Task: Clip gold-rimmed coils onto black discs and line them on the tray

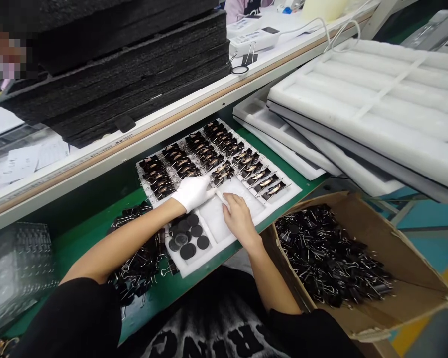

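Reaching over a white tray (217,227) on a green desk (97,226) with gloved left hand (194,194) and right hand (241,216) close together; cannot tell either grip, wide or holding. Inside, black clips (209,156) in rows beyond; dark discs (187,251) at near left.

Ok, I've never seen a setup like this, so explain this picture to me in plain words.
There is no machine here: a person works with two hands. A camera worn on the head looks forward and down, so both arms reach in from below. The left hand wears a white glove; the right hand is mostly uncovered. They meet over a white foam tray on a green surface. Whether either holds anything, I cannot tell. Rows of black binder clips fill much of the tray, and dark discs lie in its near left part. Loose clips are heaped to the left; a cardboard box at the right holds more.
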A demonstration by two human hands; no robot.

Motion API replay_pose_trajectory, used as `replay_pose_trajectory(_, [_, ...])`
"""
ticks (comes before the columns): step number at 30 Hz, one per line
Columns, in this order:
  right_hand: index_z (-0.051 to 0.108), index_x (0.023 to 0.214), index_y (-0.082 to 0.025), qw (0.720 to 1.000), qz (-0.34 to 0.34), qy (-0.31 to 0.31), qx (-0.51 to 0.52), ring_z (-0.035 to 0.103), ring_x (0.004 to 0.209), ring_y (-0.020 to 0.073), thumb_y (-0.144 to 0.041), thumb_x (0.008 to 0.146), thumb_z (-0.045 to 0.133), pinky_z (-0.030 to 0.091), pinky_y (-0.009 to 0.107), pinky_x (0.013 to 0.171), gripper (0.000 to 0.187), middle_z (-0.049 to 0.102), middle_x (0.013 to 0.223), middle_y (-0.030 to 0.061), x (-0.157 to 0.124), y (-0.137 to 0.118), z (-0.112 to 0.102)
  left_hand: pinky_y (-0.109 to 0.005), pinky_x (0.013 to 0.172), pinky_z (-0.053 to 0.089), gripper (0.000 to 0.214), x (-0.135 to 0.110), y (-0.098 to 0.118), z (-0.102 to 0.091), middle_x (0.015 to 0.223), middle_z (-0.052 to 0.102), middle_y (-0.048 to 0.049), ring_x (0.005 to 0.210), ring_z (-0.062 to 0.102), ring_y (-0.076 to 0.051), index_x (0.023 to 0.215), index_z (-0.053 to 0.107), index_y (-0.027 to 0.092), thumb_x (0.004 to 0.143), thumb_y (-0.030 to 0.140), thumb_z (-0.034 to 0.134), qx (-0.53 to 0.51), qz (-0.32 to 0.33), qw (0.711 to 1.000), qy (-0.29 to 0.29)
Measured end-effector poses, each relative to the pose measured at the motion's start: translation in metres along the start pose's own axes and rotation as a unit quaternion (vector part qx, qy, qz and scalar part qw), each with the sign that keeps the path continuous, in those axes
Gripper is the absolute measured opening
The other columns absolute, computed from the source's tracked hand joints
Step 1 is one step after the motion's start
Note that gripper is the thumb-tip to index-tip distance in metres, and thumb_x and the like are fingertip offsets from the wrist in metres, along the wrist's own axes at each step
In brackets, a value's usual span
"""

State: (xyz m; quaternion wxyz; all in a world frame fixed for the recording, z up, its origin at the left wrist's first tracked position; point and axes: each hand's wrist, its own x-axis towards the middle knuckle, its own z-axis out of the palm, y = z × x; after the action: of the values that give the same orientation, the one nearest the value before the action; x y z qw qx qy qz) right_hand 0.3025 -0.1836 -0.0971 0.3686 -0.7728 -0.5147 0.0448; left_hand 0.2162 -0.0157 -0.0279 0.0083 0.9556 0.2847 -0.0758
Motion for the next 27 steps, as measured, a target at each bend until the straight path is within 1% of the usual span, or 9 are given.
replay_pose_trajectory(2, [0.066,0.131,-0.011,1.0,0.005,0.028,0.004,0.064,0.125,0.0279,-0.012,0.1,0.042,0.052,0.047,0.111,0.04,0.07,0.133,0.016,0.012,0.009,-0.021,-0.037,0.081,0.052,0.053,-0.001,0.002,-0.005,0.098,0.075,-0.0151,0.095,0.074,-0.033,0.118,0.065,0.015,0.096,0.061,0.052,0.013,0.005,1.0,0.002])
replay_pose_trajectory(5, [0.057,0.144,-0.006,0.996,0.039,0.081,-0.019,0.05,0.144,0.028,0.0,0.093,0.032,0.035,0.054,0.126,0.057,0.058,0.15,0.0188,0.053,0.037,-0.061,-0.04,0.085,0.051,0.055,0.002,0.01,-0.009,0.108,0.072,-0.0196,0.098,0.072,-0.035,0.118,0.063,0.011,0.096,0.061,0.051,0.026,0.009,1.0,0.01])
replay_pose_trajectory(7, [0.054,0.149,-0.004,0.994,0.073,0.035,-0.08,0.044,0.15,0.0321,0.005,0.085,0.038,0.032,0.054,0.127,0.067,0.05,0.158,0.0191,0.087,0.057,-0.082,-0.039,0.086,0.051,0.049,0.005,0.015,-0.01,0.107,0.073,-0.0187,0.098,0.073,-0.034,0.117,0.063,0.011,0.099,0.055,0.049,0.025,0.017,1.0,0.007])
replay_pose_trajectory(9, [0.058,0.145,-0.004,0.993,0.076,-0.02,-0.086,0.049,0.146,0.0352,0.008,0.077,0.041,0.038,0.052,0.124,0.071,0.055,0.154,0.0192,0.115,0.072,-0.093,-0.037,0.084,0.052,0.041,0.009,0.018,-0.009,0.105,0.074,-0.0162,0.098,0.073,-0.031,0.116,0.064,0.013,0.102,0.047,0.046,0.016,0.027,1.0,0.0])
replay_pose_trajectory(12, [0.067,0.138,-0.007,0.99,0.066,-0.086,-0.084,0.056,0.14,0.036,0.01,0.074,0.043,0.045,0.048,0.12,0.071,0.06,0.149,0.0165,0.133,0.081,-0.092,-0.035,0.078,0.052,0.038,0.014,0.015,-0.012,0.101,0.075,-0.0129,0.093,0.073,-0.029,0.112,0.066,0.016,0.101,0.047,0.046,-0.005,0.03,1.0,-0.007])
replay_pose_trajectory(15, [0.066,0.14,-0.007,0.988,0.065,-0.108,-0.089,0.055,0.141,0.0359,0.009,0.078,0.042,0.042,0.048,0.122,0.068,0.056,0.152,0.015,0.131,0.081,-0.087,-0.033,0.076,0.052,0.039,0.023,0.005,-0.022,0.098,0.076,-0.0089,0.089,0.073,-0.025,0.108,0.067,0.02,0.101,0.049,0.041,-0.027,0.024,0.999,-0.008])
replay_pose_trajectory(18, [0.062,0.144,-0.006,0.987,0.067,-0.116,-0.091,0.051,0.145,0.0348,0.008,0.081,0.04,0.038,0.047,0.124,0.068,0.053,0.155,0.0142,0.127,0.081,-0.085,-0.032,0.08,0.051,0.046,0.04,-0.003,-0.033,0.112,0.076,-0.0089,0.099,0.071,-0.025,0.121,0.065,0.022,0.104,0.048,0.03,-0.034,0.017,0.999,0.004])
replay_pose_trajectory(22, [0.059,0.146,-0.006,0.985,0.071,-0.128,-0.095,0.048,0.146,0.0358,0.007,0.08,0.041,0.04,0.045,0.123,0.07,0.047,0.16,0.0138,0.127,0.083,-0.084,-0.032,0.08,0.052,0.045,0.067,0.0,-0.04,0.108,0.077,-0.01,0.096,0.072,-0.027,0.118,0.069,0.022,0.096,0.055,0.047,-0.019,0.032,0.999,-0.029])
replay_pose_trajectory(27, [0.056,0.15,-0.008,0.985,0.065,-0.129,-0.096,0.046,0.148,0.0344,0.005,0.081,0.042,0.039,0.044,0.125,0.072,0.044,0.162,0.0116,0.126,0.086,-0.082,-0.036,0.084,0.054,0.039,0.079,0.014,-0.043,0.104,0.077,-0.0164,0.099,0.073,-0.031,0.11,0.075,0.017,0.094,0.043,0.051,0.025,0.064,0.996,-0.056])
